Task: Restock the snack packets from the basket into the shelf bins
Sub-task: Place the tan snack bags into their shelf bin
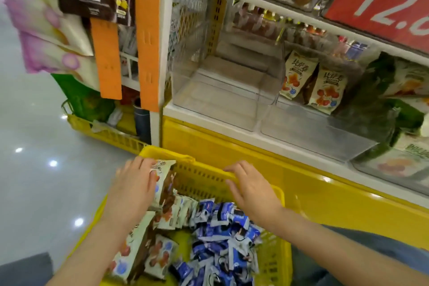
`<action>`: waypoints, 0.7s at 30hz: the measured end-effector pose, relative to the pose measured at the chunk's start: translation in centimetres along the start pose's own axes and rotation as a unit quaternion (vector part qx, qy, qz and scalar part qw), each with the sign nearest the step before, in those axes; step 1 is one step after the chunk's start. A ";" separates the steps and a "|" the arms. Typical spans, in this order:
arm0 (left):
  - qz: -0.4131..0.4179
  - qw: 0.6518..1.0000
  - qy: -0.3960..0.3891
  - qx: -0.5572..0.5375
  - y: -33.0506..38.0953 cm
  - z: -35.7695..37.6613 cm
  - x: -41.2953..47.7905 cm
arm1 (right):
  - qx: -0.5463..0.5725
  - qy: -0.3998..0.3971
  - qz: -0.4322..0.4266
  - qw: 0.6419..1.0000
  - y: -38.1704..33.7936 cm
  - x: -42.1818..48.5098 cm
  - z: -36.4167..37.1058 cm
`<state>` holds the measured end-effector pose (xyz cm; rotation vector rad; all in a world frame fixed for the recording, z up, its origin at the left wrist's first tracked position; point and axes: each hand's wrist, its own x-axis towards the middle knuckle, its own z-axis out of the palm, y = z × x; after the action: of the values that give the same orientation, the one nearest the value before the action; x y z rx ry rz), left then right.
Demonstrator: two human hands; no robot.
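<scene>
Gripping one cream-brown packet (164, 184) with left hand (137, 184); spreading right hand (251, 187) just right, over basket (204, 169) rim; facing two matching packets (327, 93) above-right, under "12." sign (380, 0).

The floor (34, 169) is glossy pale grey tile showing round reflections of lights. The shelf (185, 115) has a white frame on a yellow base (255, 158). Two orange strips (147, 30) hang at its left upright, beside a white mesh panel (185, 18). A red sign (383, 0) with white numerals hangs at upper right. A yellow crate (104, 132) stands on the floor at left.
</scene>
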<state>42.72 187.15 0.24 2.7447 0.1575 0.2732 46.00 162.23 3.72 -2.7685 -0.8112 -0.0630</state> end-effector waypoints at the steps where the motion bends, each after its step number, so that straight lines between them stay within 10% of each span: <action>1: -0.042 0.999 -0.022 0.010 -2.0 0.6 -0.9 | 0.017 -0.033 0.003 0.999 -1.0 0.2 1.9; 6: -0.189 0.975 -0.116 -0.027 -9.8 3.8 -5.3 | 0.176 -0.204 0.092 0.959 -5.9 1.4 10.8; 13: -0.227 0.958 -0.125 -0.127 -11.8 5.4 -7.1 | 0.485 -0.283 0.301 0.771 -12.0 1.8 19.5; 21: -0.222 0.957 -0.125 -0.137 -12.2 5.4 -7.5 | 0.468 -0.154 0.274 0.826 -14.2 1.3 19.3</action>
<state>35.69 195.39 -10.51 2.3594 0.6067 -0.1642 38.93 179.37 -11.49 -1.9382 0.0008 0.7064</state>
